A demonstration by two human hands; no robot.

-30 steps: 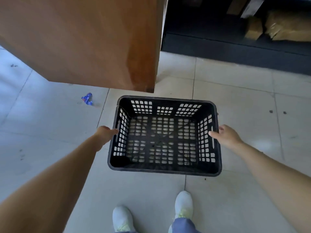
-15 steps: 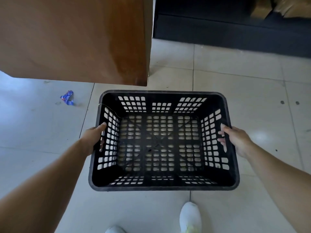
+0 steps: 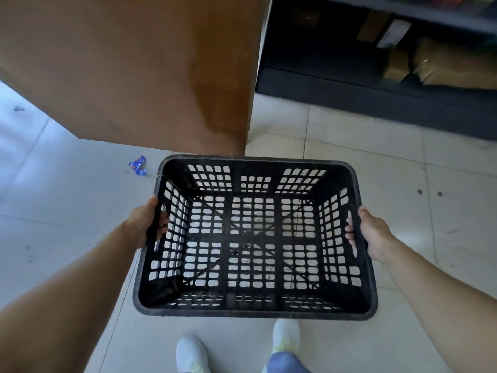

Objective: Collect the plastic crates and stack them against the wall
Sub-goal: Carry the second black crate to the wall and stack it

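A black plastic crate (image 3: pixel 254 309) with slotted walls and floor fills the middle of the head view, open side up and empty. It hangs above the tiled floor, close to my body. My left hand (image 3: pixel 146 224) grips its left wall, fingers hooked through the handle slot. My right hand (image 3: pixel 369 232) grips the right wall the same way, fingertips showing inside the crate. Both forearms reach in from the bottom corners.
A brown wooden panel (image 3: pixel 139 71) stands just beyond the crate at upper left. A dark low shelf (image 3: pixel 376 84) with brown packages runs along the upper right. A small blue wrapper (image 3: pixel 138 165) lies on the tiles. My white shoes (image 3: pixel 286 336) are below the crate.
My hands closed on the crate's side walls and lifted it off the floor toward me. It now looks larger and nearer, and the view has tilted up a little.
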